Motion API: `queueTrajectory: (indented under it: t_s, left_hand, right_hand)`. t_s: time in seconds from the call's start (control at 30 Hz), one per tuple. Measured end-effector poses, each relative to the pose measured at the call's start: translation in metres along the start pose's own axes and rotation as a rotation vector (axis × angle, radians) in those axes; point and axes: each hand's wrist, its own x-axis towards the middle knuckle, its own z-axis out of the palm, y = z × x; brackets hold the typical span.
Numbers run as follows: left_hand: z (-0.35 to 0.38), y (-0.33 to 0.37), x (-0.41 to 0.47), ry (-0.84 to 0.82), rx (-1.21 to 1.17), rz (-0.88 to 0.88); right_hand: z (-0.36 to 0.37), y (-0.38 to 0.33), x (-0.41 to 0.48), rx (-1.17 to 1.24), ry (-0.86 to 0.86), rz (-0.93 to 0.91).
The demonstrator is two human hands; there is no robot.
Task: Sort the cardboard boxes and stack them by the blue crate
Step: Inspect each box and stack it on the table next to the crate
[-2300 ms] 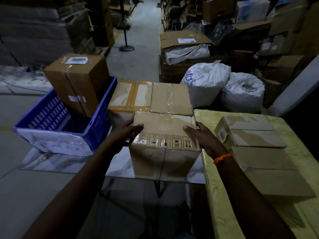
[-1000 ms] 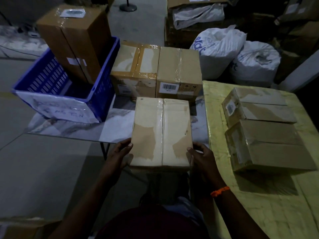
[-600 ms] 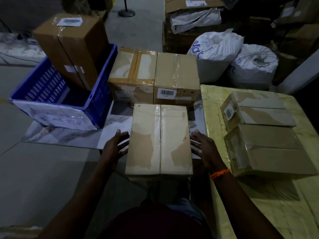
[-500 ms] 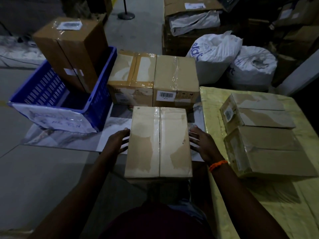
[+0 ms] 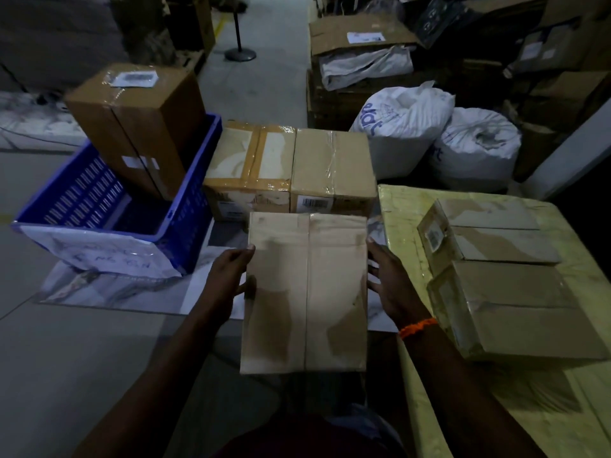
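Rectangular taped cardboard box (image 5: 305,292) lies flat at frame centre, over the near edge of the marble-patterned counter (image 5: 115,289), lower right of the perforated blue crate (image 5: 193,223). Left hand (image 5: 228,276) and right hand (image 5: 391,285) flank its long sides, fingers straight against the cardboard. Dim storeroom, smooth grey floor (image 5: 82,358).

Single wide-angle view from the wearer's head. Faces forward and down. Taped tan cardboard box (image 5: 305,292) sits close beneath the lens, blue slatted plastic crate (image 5: 185,219) off left, grey concrete aisle floor (image 5: 264,77) far at top.
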Motion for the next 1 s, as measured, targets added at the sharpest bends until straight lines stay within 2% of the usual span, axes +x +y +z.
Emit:
queueTrajectory:
  t_s: [0.23, 0.4, 0.53, 0.67, 1.0]
  left_hand:
    - [0.010, 0.028, -0.016, -0.012, -0.087, 0.175]
    - [0.018, 0.028, -0.024, 0.016, -0.079, 0.214]
    - [0.031, 0.007, -0.036, -0.004, -0.099, 0.134]
    - [0.038, -0.003, -0.039, 0.044, -0.017, 0.147]
    - [0.058, 0.003, -0.034, -0.032, 0.051, 0.161]
  right_hand:
    - [-0.008, -0.020, -0.033, 0.090, 0.080, -0.234]
    - [-0.019, -0.015, -0.044, 0.081, 0.172, -0.358]
    - [-0.029, 0.016, -0.047, -0.001, 0.256, -0.358]
    - [-0.042, 0.037, -0.053, -0.021, 0.299, -0.359]
    - [-0.055, 0.032, -0.045, 0.021, 0.354, -0.353]
